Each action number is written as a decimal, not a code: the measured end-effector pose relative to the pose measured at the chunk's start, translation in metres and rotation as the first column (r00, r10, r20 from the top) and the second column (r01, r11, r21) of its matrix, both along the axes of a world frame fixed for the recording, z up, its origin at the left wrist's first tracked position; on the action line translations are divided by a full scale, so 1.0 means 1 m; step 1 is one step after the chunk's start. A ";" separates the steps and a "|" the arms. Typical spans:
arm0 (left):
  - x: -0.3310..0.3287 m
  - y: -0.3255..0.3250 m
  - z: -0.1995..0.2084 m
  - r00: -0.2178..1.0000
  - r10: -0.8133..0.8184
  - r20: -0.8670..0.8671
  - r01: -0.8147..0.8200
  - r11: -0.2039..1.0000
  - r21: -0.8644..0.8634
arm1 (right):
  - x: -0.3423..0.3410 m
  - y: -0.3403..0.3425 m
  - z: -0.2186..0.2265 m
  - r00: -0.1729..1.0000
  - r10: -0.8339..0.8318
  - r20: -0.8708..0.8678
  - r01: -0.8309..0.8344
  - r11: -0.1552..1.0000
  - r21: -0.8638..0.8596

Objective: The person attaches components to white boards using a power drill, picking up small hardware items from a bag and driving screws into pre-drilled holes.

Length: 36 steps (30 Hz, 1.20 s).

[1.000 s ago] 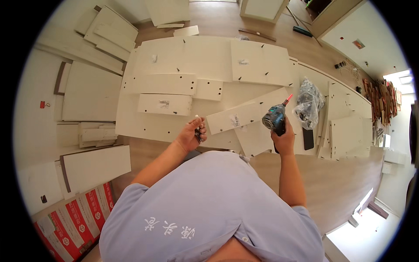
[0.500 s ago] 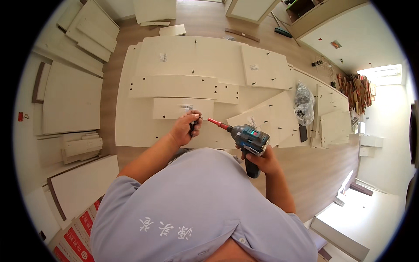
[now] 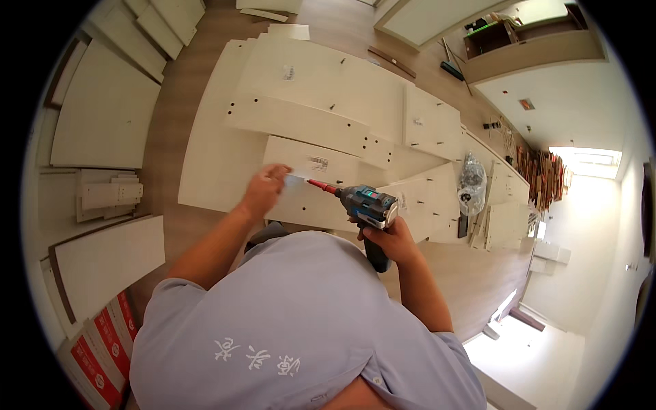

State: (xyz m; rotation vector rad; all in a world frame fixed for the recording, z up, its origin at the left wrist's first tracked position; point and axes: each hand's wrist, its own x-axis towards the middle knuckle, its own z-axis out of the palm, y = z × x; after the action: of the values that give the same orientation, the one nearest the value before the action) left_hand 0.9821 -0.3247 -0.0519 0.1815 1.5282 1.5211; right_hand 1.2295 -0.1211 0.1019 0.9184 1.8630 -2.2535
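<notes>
Head view: grips a blue and black power drill [image 3: 367, 206] by its handle in the right hand [image 3: 393, 240], just right of the frame's middle, with fingers clenched around the grip. Aims the red bit [image 3: 324, 186] toward the left, above the near part of a broad white surface [image 3: 212, 171]. Holds the left hand [image 3: 262, 193] near the bit's tip, left of the frame's middle, with fingers bent and blurred; cannot tell whether grasping or released. Shows a pale smear [image 3: 295, 179] between left fingertips and bit, too blurred to identify.

Shows just above the bit in the frame a white panel [image 3: 290, 150] with a printed label [image 3: 318, 163]. Presents farther up a long narrow panel [image 3: 294, 124] with dark holes, and right of centre a squarish panel [image 3: 430, 113] with small pegs. Includes toward the right a clear plastic bag [image 3: 472, 184] with dark contents and, just below, a dark flat object [image 3: 463, 227]. Takes in stacked panels [image 3: 102, 113] at the upper left, red and white packaging [image 3: 102, 345] at the lower left, and piled wooden strips [image 3: 543, 178] at the right
</notes>
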 end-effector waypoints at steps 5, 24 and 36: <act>-0.070 -0.043 -0.043 0.873 -0.033 -0.487 -0.097 0.966 -0.238 | -0.052 0.000 -0.007 0.972 0.165 0.167 -0.197 0.961 0.194; -0.076 -0.003 -0.025 0.706 -0.486 -0.515 0.186 0.830 -0.526 | -0.208 -0.025 0.053 0.568 0.507 0.649 -0.823 0.361 0.439; -0.077 0.002 -0.024 0.711 -0.487 -0.508 0.190 0.828 -0.528 | -0.189 -0.020 0.058 0.631 0.520 0.575 -0.769 0.323 0.552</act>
State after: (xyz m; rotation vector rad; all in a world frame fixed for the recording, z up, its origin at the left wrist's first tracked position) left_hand 0.9054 -0.3223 -0.0760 0.7343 2.1765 0.7867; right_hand 1.0406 -0.1414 0.1599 0.3191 2.4240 -0.7271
